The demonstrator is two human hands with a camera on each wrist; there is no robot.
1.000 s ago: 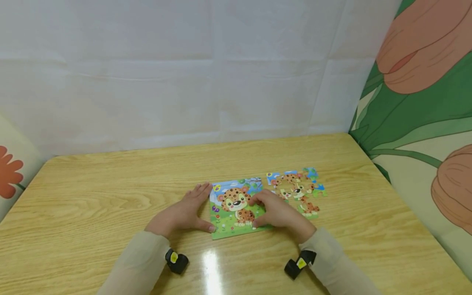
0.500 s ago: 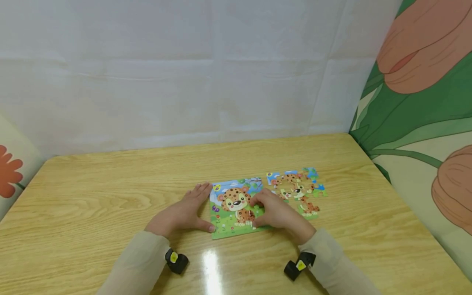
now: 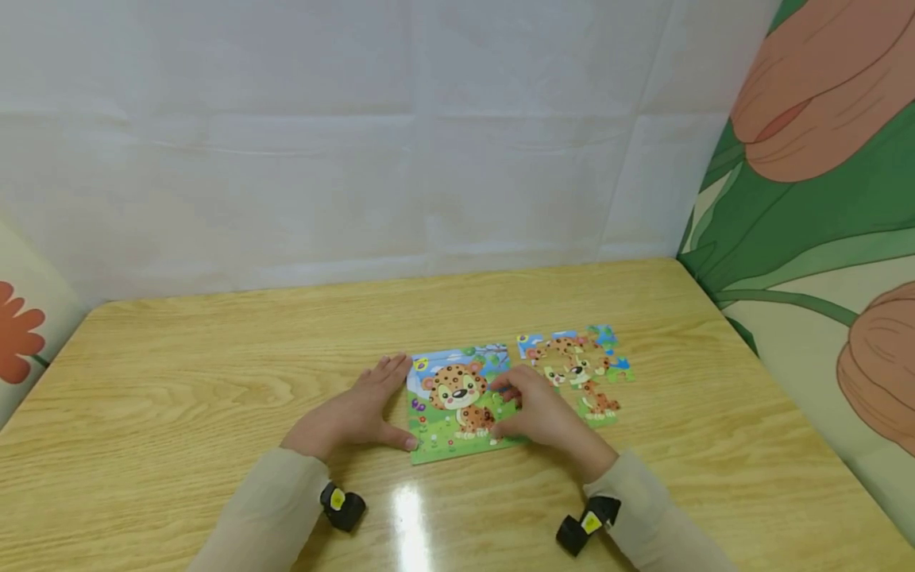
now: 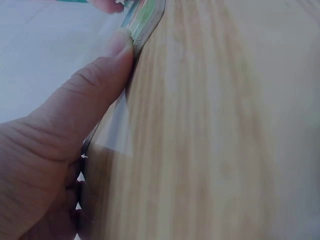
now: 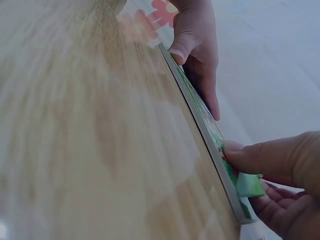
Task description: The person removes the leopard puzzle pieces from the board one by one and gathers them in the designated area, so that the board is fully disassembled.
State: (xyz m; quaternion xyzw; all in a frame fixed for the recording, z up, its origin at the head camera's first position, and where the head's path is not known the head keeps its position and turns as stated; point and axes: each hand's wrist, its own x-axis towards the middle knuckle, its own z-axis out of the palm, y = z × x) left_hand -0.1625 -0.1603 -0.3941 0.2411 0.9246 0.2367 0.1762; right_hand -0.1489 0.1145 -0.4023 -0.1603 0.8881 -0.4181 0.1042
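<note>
A square leopard-cub jigsaw puzzle (image 3: 436,421) lies on the wooden table. Along its left edge rests my left hand (image 3: 360,409), fingers straight and spread, thumb at the lower-left corner. That thumb (image 4: 107,70) touches the board's edge in the left wrist view. Over the puzzle's right side, my right hand (image 3: 539,409) has its thumb and fingers bent toward each other. The right wrist view shows a green puzzle piece (image 5: 250,185) between them, tilted up from the board's surface; the fingers partly cover it.
Right of the board lies a second, partly joined group of leopard-cub puzzle pieces (image 3: 600,397), with gaps in its picture; my right hand overlaps its lower left. A white cloth (image 3: 322,159) hangs behind the table (image 3: 214,342), and a flower-patterned wall covering (image 3: 808,238) stands at right.
My right hand has shifted slightly to the right, its fingertips drawing back a little across the puzzle. The left hand and the board have stayed in place.
</note>
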